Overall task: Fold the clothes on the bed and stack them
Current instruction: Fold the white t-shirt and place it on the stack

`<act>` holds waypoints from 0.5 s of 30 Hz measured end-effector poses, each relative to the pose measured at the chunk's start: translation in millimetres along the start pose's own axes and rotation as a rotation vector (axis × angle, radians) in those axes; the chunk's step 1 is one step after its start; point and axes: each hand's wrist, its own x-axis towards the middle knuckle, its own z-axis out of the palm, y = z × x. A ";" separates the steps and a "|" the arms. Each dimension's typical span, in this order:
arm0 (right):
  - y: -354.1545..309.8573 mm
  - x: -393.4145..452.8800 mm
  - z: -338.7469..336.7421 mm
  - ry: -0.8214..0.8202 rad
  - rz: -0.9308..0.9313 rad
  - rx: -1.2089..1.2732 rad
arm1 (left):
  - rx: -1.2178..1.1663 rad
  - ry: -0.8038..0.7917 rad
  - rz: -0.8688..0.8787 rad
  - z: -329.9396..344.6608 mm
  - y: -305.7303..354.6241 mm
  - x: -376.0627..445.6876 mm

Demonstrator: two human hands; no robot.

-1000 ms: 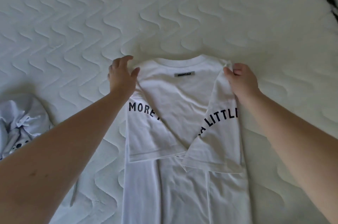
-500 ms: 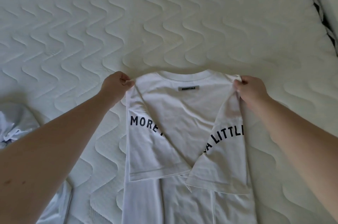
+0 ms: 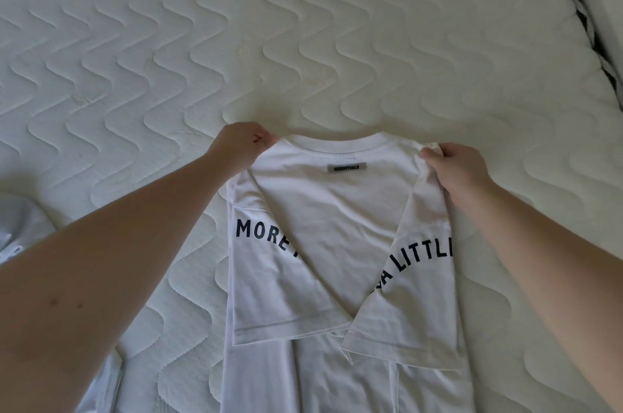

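White T-shirt [image 3: 323,210] with dark navy lettering and grey label [image 3: 346,167]; off-white wave-quilted mattress [image 3: 236,41].

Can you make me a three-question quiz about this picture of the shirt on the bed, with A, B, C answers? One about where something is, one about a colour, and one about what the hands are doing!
1. Where is the grey label?
A. just below the collar
B. on a sleeve
C. on the mattress

2. What colour are the printed letters on the T-shirt?
A. red
B. dark navy
C. green

3. What are the two hands doing?
A. lying flat on the bed
B. hanging free
C. pinching the shirt's shoulder corners

Answers:
1 A, the label sits centred under the neckline.
2 B, "MORE" and "LITTL" look nearly black on the white cloth.
3 C, the left hand and right hand each have a grip on one top corner.
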 end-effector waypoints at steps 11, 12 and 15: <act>12.1 10.3 6.4 0.148 0.007 0.044 | -0.045 0.070 -0.045 19.7 29.2 11.7; 11.9 9.7 8.5 0.155 0.003 0.034 | -0.036 0.079 -0.046 22.2 30.8 9.8; 1.8 7.6 14.4 0.134 -0.115 -0.070 | 0.002 0.055 -0.055 26.9 32.6 8.4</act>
